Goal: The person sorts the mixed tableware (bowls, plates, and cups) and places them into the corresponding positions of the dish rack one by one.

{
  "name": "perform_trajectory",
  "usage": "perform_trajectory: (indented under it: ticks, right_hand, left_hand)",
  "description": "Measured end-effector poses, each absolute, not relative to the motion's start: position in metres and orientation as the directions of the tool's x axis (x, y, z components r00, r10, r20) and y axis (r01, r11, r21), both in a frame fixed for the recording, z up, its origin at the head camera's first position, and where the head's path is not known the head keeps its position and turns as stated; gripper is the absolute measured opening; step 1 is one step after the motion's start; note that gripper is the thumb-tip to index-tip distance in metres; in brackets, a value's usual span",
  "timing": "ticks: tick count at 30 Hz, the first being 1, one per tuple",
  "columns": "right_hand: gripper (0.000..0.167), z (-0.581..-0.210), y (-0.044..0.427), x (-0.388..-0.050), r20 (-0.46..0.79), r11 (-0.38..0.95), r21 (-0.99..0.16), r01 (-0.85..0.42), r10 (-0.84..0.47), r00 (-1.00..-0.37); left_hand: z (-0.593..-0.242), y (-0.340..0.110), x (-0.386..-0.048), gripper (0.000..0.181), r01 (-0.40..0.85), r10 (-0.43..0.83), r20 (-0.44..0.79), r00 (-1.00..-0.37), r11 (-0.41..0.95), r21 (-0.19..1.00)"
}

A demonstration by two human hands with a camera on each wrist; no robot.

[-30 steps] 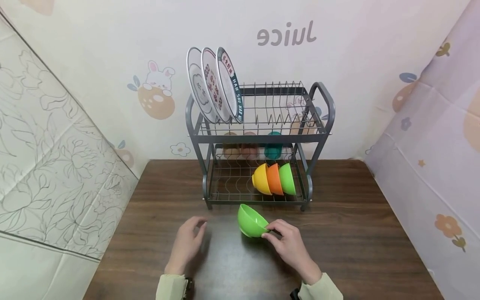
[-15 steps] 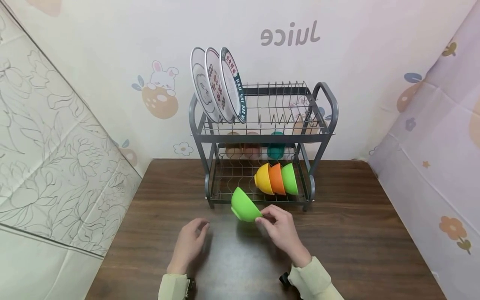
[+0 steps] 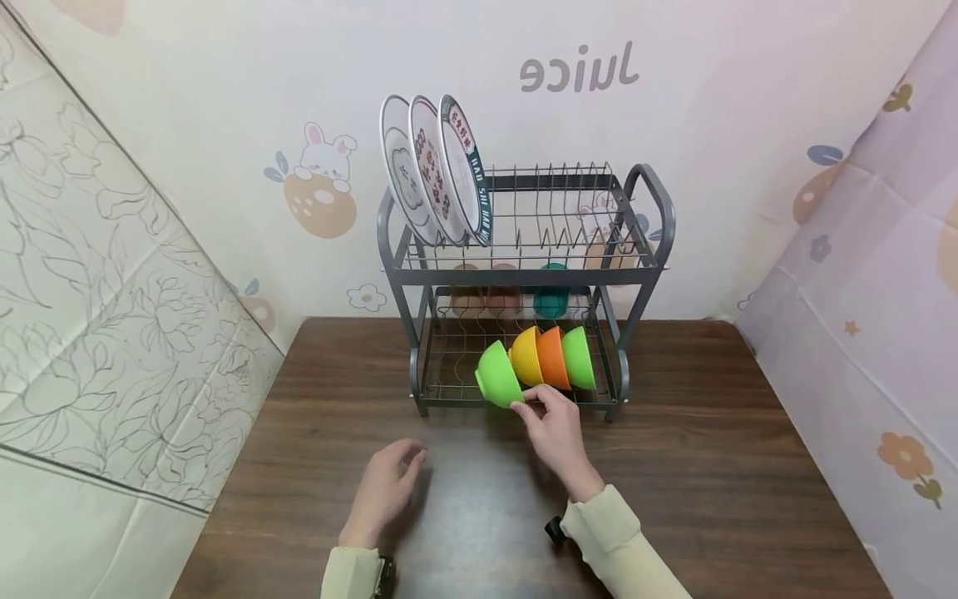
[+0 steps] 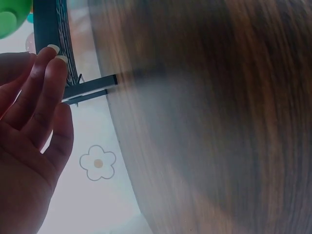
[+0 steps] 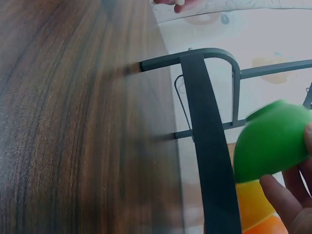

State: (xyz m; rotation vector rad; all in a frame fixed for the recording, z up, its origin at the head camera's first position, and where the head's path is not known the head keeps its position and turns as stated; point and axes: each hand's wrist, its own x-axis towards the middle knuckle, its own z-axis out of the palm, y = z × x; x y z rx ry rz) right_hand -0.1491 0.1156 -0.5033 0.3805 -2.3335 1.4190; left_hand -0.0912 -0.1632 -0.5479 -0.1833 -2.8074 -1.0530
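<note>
My right hand point(image 3: 555, 433) pinches the rim of a light green bowl point(image 3: 497, 374), tilted on its side at the front of the lower rack shelf. In the right wrist view the green bowl point(image 5: 273, 139) hangs beside the rack's dark front bar, thumb and fingers at its rim. Just right of it a yellow bowl point(image 3: 526, 356), an orange bowl point(image 3: 552, 359) and another green bowl point(image 3: 579, 359) stand on edge, nested in a row. Over the table, left of the rack's middle, my left hand point(image 3: 385, 482) holds nothing, its fingers loosely bent.
A two-tier dark metal dish rack point(image 3: 524, 276) stands at the table's back. Three patterned plates point(image 3: 464, 170) lean upright on its top left. Behind the bowls are a brown cup point(image 3: 467, 295), a pinkish cup point(image 3: 503, 295) and a teal cup point(image 3: 551, 295). The wooden table point(image 3: 688, 466) meets the wall.
My right hand has carried the green bowl up from over the table to the lower shelf, turning it onto its side. The left hand has barely shifted.
</note>
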Motion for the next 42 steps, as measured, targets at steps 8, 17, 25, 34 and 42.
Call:
perform_trajectory:
  ticks: [8,17,25,34,42]
  right_hand:
    - [0.010,-0.515,0.108,-0.159,0.449,0.499,-0.788,-0.360,0.065,-0.891]
    - [0.011,-0.524,0.102,-0.167,0.442,0.550,-0.775,-0.312,0.119,-0.889]
    - [0.013,-0.528,0.103,-0.172,0.463,0.593,-0.750,-0.292,0.156,-0.873]
    - [0.014,-0.538,0.103,-0.173,0.480,0.703,-0.671,-0.236,0.170,-0.860]
    - [0.016,-0.537,0.104,-0.168,0.464,0.754,-0.626,-0.197,0.158,-0.872]
  left_hand:
    - [-0.550,-0.151,-0.089,0.013,0.205,0.125,0.167,-0.978,0.722,0.661]
    - [-0.556,-0.120,-0.083,0.011,0.326,0.272,0.187,-0.944,0.677,0.660]
    - [-0.559,-0.110,-0.080,0.010,0.376,0.322,0.208,-0.924,0.655,0.656]
    - [-0.559,-0.111,-0.079,0.012,0.350,0.315,0.181,-0.932,0.646,0.678]
    - [-0.557,-0.112,-0.079,0.013,0.313,0.310,0.133,-0.942,0.656,0.687]
